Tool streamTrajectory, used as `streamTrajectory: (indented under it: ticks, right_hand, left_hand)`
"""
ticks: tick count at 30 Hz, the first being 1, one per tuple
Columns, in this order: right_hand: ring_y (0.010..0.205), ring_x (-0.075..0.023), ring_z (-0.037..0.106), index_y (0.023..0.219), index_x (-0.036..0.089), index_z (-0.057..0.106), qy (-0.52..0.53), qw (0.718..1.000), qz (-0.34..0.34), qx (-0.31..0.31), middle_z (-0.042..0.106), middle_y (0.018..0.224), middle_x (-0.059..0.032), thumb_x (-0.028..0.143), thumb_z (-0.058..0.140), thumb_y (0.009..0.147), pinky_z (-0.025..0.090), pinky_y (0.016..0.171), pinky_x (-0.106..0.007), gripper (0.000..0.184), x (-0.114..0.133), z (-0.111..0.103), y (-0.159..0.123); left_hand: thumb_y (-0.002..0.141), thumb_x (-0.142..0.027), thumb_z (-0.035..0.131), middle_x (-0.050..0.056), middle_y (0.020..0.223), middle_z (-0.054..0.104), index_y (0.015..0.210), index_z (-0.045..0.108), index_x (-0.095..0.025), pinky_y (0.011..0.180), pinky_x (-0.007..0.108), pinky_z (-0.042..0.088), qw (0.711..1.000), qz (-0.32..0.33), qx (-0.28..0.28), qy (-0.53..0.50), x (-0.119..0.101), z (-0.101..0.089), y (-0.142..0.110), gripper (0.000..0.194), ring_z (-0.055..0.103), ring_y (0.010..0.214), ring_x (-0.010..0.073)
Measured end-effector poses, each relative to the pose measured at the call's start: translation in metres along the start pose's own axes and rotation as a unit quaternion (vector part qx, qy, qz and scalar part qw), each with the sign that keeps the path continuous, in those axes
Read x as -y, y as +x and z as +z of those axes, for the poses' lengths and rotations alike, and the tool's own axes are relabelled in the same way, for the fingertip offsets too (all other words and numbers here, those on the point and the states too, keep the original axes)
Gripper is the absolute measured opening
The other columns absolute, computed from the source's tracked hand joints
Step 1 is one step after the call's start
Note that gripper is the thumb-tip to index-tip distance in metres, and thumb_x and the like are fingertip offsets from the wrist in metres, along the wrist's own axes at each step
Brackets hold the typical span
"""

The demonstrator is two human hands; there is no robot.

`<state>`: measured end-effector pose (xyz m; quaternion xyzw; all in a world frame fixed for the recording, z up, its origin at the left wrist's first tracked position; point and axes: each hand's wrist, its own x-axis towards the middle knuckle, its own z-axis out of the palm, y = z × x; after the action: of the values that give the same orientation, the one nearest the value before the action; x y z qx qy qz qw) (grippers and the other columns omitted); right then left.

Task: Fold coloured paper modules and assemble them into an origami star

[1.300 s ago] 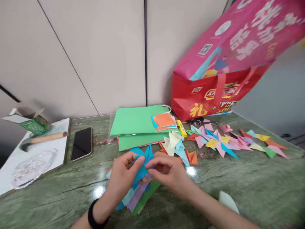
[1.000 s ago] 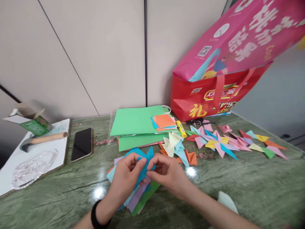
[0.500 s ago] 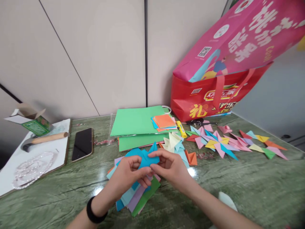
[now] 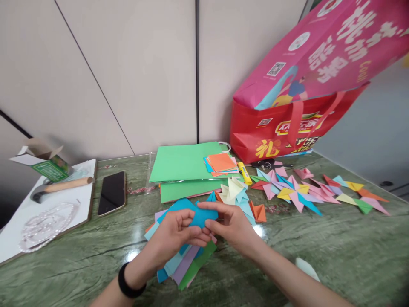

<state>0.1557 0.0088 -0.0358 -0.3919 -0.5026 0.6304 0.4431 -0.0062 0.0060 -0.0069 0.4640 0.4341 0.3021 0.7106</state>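
Note:
Both hands hold a small folded piece of blue paper (image 4: 202, 216) above a fanned pile of coloured paper. My left hand (image 4: 175, 233) grips its left side, thumb in front and fingers partly curled behind. At the right side, my right hand (image 4: 232, 224) pinches the paper between thumb and index finger. Under them, the coloured paper sheets (image 4: 198, 264) show green, purple and light blue; their middle is hidden by my hands. Just behind my right hand lie pale folded paper pieces (image 4: 230, 192) and an orange folded piece (image 4: 258, 212).
Green paper packs (image 4: 179, 164) carry small orange squares (image 4: 222, 163), beside a yellow glue stick (image 4: 244, 174). Folded paper stars (image 4: 292, 189) spread rightward below a red bag (image 4: 249, 136). Leftward are a phone (image 4: 111, 194), a hammer (image 4: 68, 184), beads (image 4: 47, 226) and an opened box (image 4: 51, 168).
The blue paper has turned in my fingers: its upright point no longer shows, and a flatter face is toward me. My right fingers have shifted slightly along it.

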Motion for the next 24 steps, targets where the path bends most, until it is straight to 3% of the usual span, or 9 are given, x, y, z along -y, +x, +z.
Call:
streamTrajectory:
  ticks: [4,6,9,11,13,15,19,24]
  right_hand:
    - [0.047,-0.0082,0.050,0.110,0.016,0.061,0.001,1.000,-0.002,0.012,0.056,0.057,0.0044,0.014,0.060,0.067,0.044,0.044,-0.021,0.043,0.000,-0.001,0.000]
    - [0.049,-0.0080,0.051,0.111,0.017,0.061,-0.003,1.000,-0.009,0.003,0.061,0.066,0.0016,0.015,0.061,0.067,0.045,0.045,-0.021,0.044,0.001,-0.002,0.001]
    - [0.056,-0.0086,0.052,0.108,0.020,0.064,-0.025,0.998,-0.042,-0.043,0.063,0.080,-0.0004,0.016,0.064,0.066,0.048,0.048,-0.021,0.042,0.003,-0.006,0.004]
    - [0.057,-0.0099,0.052,0.107,0.022,0.064,-0.029,0.995,-0.056,-0.072,0.062,0.075,0.0009,0.019,0.065,0.067,0.049,0.048,-0.022,0.040,0.004,-0.009,0.006]
    - [0.055,-0.0112,0.053,0.104,0.022,0.066,-0.036,0.991,-0.067,-0.108,0.060,0.069,0.0012,0.024,0.066,0.068,0.050,0.048,-0.023,0.036,0.003,-0.014,0.008]
    - [0.054,-0.0124,0.055,0.095,0.020,0.068,-0.060,0.982,-0.078,-0.161,0.061,0.068,-0.0001,0.028,0.068,0.069,0.050,0.049,-0.025,0.027,0.002,-0.017,0.010]
    - [0.057,-0.0154,0.062,0.083,0.018,0.068,-0.050,0.957,-0.094,-0.268,0.066,0.068,-0.0024,0.035,0.070,0.067,0.053,0.056,-0.029,0.024,0.002,-0.021,0.012]
    - [0.076,-0.0210,0.067,0.088,0.017,0.067,0.069,0.945,-0.091,-0.306,0.071,0.078,-0.0054,0.037,0.072,0.064,0.053,0.079,-0.039,0.032,0.001,-0.019,0.014]
  left_hand:
    - [0.069,-0.026,0.071,0.005,0.075,0.072,0.078,0.054,-0.015,0.070,0.033,0.056,1.000,0.005,0.021,0.012,-0.002,-0.001,0.000,0.022,0.070,0.074,0.0211]
    - [0.070,-0.026,0.070,0.006,0.078,0.072,0.086,0.056,-0.015,0.070,0.035,0.055,0.999,0.009,0.019,0.038,-0.004,-0.003,0.000,0.024,0.070,0.075,0.0219]
    - [0.072,-0.028,0.065,0.005,0.080,0.071,0.094,0.058,-0.018,0.070,0.035,0.054,0.985,0.055,-0.073,0.147,-0.007,-0.013,0.001,0.026,0.069,0.077,0.0232]
    - [0.073,-0.027,0.063,0.005,0.080,0.071,0.091,0.061,-0.020,0.072,0.035,0.051,0.941,0.108,-0.168,0.273,-0.005,-0.023,0.003,0.020,0.067,0.080,0.0244]
    - [0.070,-0.024,0.065,0.006,0.082,0.070,0.091,0.063,-0.022,0.076,0.038,0.048,0.872,0.144,-0.223,0.412,0.000,-0.031,0.005,0.021,0.065,0.081,0.0267]
    - [0.071,-0.021,0.063,0.009,0.092,0.069,0.092,0.063,-0.022,0.079,0.041,0.046,0.825,0.138,-0.201,0.509,0.004,-0.035,0.006,0.021,0.063,0.088,0.0288]
    - [0.067,-0.023,0.068,0.016,0.108,0.061,0.101,0.060,-0.016,0.084,0.046,0.042,0.777,0.074,-0.144,0.608,0.004,-0.027,0.003,0.035,0.053,0.105,0.0344]
    - [0.061,-0.028,0.073,0.014,0.114,0.055,0.110,0.053,-0.019,0.084,0.043,0.043,0.780,0.049,-0.082,0.619,0.004,-0.018,0.000,0.053,0.051,0.106,0.0328]
